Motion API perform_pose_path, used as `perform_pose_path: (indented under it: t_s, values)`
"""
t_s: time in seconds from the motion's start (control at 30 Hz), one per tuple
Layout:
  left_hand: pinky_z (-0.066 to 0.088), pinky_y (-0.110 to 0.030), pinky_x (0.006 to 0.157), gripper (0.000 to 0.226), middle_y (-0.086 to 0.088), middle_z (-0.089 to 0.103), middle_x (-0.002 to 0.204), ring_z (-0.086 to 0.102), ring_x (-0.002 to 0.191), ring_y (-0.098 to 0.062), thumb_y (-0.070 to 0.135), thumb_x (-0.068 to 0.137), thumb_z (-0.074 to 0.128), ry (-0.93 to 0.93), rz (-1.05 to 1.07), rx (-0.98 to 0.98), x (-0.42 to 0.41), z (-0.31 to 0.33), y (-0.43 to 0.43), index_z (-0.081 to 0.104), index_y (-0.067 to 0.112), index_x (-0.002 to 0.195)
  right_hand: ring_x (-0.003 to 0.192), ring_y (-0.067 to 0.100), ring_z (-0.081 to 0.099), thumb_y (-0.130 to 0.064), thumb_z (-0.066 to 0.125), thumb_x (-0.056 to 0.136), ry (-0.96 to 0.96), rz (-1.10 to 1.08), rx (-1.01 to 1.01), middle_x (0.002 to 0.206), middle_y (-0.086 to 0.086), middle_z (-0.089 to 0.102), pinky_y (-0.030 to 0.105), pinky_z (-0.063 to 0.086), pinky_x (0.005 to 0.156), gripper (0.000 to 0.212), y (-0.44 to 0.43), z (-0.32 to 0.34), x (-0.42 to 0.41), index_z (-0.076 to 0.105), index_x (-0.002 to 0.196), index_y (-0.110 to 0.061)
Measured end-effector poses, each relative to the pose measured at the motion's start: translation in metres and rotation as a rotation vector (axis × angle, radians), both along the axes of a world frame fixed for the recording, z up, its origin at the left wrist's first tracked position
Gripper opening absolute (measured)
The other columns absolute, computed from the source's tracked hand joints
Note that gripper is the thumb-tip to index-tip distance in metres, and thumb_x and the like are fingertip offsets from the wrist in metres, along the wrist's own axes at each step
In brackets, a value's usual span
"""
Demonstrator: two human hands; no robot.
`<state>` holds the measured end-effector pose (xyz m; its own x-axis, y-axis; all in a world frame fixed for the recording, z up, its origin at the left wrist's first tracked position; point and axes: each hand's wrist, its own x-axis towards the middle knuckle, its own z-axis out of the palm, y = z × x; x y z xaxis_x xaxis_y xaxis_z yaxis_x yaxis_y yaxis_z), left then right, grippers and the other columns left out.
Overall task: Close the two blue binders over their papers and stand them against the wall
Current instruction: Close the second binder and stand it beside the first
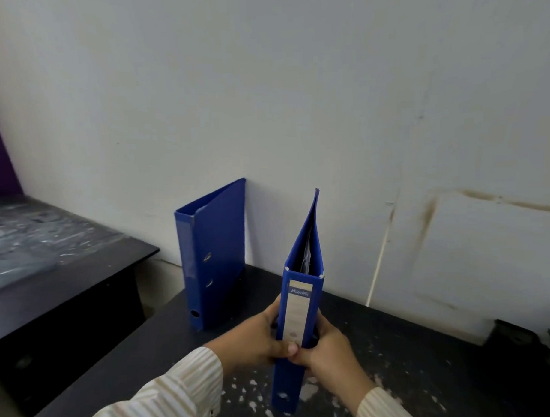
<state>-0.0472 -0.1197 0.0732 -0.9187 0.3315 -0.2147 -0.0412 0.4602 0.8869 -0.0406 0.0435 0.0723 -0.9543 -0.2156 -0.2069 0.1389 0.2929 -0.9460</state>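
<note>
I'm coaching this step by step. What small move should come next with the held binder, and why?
Probably slide the held binder forward until it meets the wall. The left hand and right hand grip its spine; it looks closed and upright, and the other binder stands against the wall.

One word can be read: "Bantex", in white slanted letters on a blue band (300, 292) at the top of the spine label (294, 320) of the near binder (286, 382) (the lettering runs across the spine and slopes a little down to the right). Below the band the label is a pale strip, and any marks on it are too faint to tell. The far binder (221, 257) has a worn strip (186, 242) down its spine, with nothing on it legible.
</note>
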Motion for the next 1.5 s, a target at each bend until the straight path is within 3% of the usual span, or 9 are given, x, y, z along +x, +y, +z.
perform_pose_path:
  t_s: [0.3,0.57,0.7,0.8,0.93,1.1,1.27,1.43,1.5]
  values:
    - [0.05,-0.012,0.074,0.081,0.028,0.057,0.109,0.056,0.099,0.006,0.019,0.084,0.069,0.026,0.018,-0.025,-0.048,0.009,-0.117,0.02,0.041,0.145,0.128,0.026,0.045,-0.004,0.073,0.076,0.006,0.019,0.063,0.137,0.004,0.05,0.049,0.047,0.101,0.084,-0.123,0.006,-0.056,0.033,0.144,-0.031]
    - [0.05,-0.014,0.077,0.086,0.026,0.056,0.109,0.055,0.1,0.004,0.019,0.085,0.068,-0.031,-0.039,0.006,-0.093,-0.001,-0.161,0.013,0.042,0.147,0.127,0.028,0.046,-0.006,0.073,0.075,-0.018,-0.046,0.189,0.136,0.005,0.051,0.048,0.049,0.098,0.087,-0.173,0.0,-0.092,0.029,0.145,-0.032]
    - [0.046,-0.024,0.099,0.088,0.024,0.056,0.116,0.053,0.112,-0.001,0.019,0.085,0.068,-0.032,-0.058,0.009,-0.105,-0.011,-0.164,0.011,0.041,0.149,0.122,0.023,0.05,-0.004,0.073,0.074,-0.03,-0.08,0.214,0.13,0.003,0.055,0.046,0.05,0.098,0.089,-0.181,-0.006,-0.098,0.029,0.146,-0.03]
    - [0.043,-0.021,0.098,0.087,0.022,0.055,0.115,0.051,0.111,-0.001,0.017,0.087,0.065,-0.023,-0.055,0.024,-0.108,-0.013,-0.164,0.009,0.041,0.148,0.113,0.017,0.051,-0.007,0.073,0.076,-0.023,-0.086,0.215,0.117,-0.003,0.055,0.043,0.052,0.096,0.084,-0.182,-0.009,-0.099,0.031,0.143,-0.032]
    - [0.041,-0.021,0.1,0.089,0.018,0.054,0.123,0.049,0.115,-0.002,0.016,0.087,0.066,0.014,-0.05,0.018,-0.107,-0.011,-0.165,0.007,0.042,0.149,0.124,0.021,0.049,-0.008,0.071,0.079,-0.016,-0.082,0.25,0.131,0.002,0.053,0.034,0.047,0.098,0.08,-0.184,-0.006,-0.098,0.029,0.144,-0.028]
    - [0.038,-0.023,0.107,0.075,0.013,0.052,0.137,0.047,0.127,-0.004,0.019,0.091,0.06,0.179,0.024,0.057,-0.099,0.006,-0.162,0.016,0.042,0.147,0.12,0.009,0.047,-0.009,0.07,0.081,0.273,-0.203,0.273,0.13,-0.007,0.049,0.007,0.044,0.067,0.081,-0.185,0.013,-0.089,0.025,0.143,-0.034]
    - [0.045,-0.025,0.104,0.062,0.016,0.051,0.136,0.049,0.125,-0.002,0.019,0.093,0.058,0.374,0.159,0.161,-0.087,0.034,-0.164,0.03,0.04,0.144,0.111,-0.007,0.039,-0.02,0.062,0.089,0.642,-0.246,0.395,0.127,-0.022,0.029,-0.004,0.039,0.067,0.088,-0.189,0.036,-0.076,-0.004,0.141,-0.046]
    - [0.048,-0.02,0.098,0.054,0.026,0.053,0.117,0.053,0.114,0.003,0.015,0.091,0.059,0.591,0.269,0.159,-0.076,0.061,-0.175,0.039,0.048,0.128,0.116,0.001,0.044,-0.022,0.055,0.093,0.609,-0.2,0.497,0.145,-0.01,0.032,0.006,0.04,0.081,0.055,-0.194,0.046,-0.074,0.027,0.138,-0.037]
    - [0.041,-0.01,0.096,0.048,0.026,0.049,0.115,0.047,0.114,0.006,0.015,0.09,0.061,0.818,0.384,0.043,-0.075,0.069,-0.185,0.045,0.041,0.127,0.106,-0.003,0.042,-0.022,0.055,0.093,0.596,-0.211,0.495,0.139,-0.011,0.035,0.003,0.04,0.073,0.049,-0.194,0.047,-0.074,0.031,0.134,-0.035]
